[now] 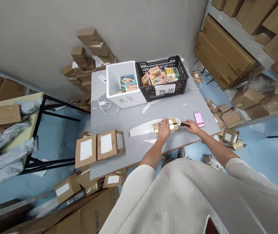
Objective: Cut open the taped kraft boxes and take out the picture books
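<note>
A small cardboard parcel (172,124) with a white label lies near the front edge of the grey table (134,120). My left hand (163,128) presses down flat on top of it, fingers spread. My right hand (193,126) is closed round a utility knife (182,124) with a yellow and black handle, its tip at the parcel's right end. A strip of white paper (141,130) lies under and left of the parcel.
A pink phone (199,119) lies right of my hand. Two labelled boxes (98,148) sit at the table's left front. A white foam box (121,83) and a black crate (163,76) hold books at the back. Cartons litter the floor and shelves (238,39).
</note>
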Motion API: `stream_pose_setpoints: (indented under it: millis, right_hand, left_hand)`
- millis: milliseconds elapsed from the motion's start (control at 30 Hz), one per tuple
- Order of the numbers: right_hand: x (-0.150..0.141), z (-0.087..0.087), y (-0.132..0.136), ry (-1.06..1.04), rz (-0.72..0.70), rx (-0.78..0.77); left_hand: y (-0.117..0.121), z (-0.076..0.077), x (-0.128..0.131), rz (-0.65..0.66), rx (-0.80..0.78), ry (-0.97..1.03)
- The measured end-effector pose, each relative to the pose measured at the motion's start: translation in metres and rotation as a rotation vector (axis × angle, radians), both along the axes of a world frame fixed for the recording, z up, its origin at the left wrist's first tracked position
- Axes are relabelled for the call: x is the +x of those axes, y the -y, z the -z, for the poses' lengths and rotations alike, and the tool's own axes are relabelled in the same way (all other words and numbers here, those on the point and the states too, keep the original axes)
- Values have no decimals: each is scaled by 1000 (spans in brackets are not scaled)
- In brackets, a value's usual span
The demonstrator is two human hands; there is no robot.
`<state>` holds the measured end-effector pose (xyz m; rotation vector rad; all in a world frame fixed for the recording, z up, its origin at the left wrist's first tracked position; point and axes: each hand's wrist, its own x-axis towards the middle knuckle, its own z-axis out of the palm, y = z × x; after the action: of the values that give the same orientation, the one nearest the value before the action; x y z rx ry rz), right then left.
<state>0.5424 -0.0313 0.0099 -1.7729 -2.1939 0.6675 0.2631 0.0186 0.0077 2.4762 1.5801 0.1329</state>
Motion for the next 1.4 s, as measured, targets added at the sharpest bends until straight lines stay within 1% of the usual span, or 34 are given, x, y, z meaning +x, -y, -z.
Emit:
stream_pose_setpoints:
  millis: [100, 233, 400, 533, 700, 767, 933, 1167, 1400]
  right_hand:
    - [-2, -1, -4, 8, -28, 12]
    - [6, -8, -12, 17, -90, 20]
    - [17, -13, -16, 8, -89, -17]
    - [19, -15, -17, -9, -79, -32]
    - [20, -25, -30, 49, -160, -26]
    - [22, -30, -36, 73, -187, -26]
    - [25, -38, -46, 85, -200, -31]
    - [25, -41, -53, 98, -221, -52]
    - [22, -39, -54, 89, -205, -71]
  left_hand:
    - [0, 2, -1, 2, -1, -2]
    - [0, 1, -1, -11, -18, -3]
    - [1, -2, 0, -28, -34, 19]
    - [1, -1, -1, -34, -41, 16]
    - [-2, -8, -1, -2, -43, 15]
    - [-3, -11, 2, -8, -30, 28]
    - [-6, -14, 13, -8, -26, 71]
    - [-9, -13, 20, -39, -73, 80]
    - [-7, -12, 17, -8, -48, 71]
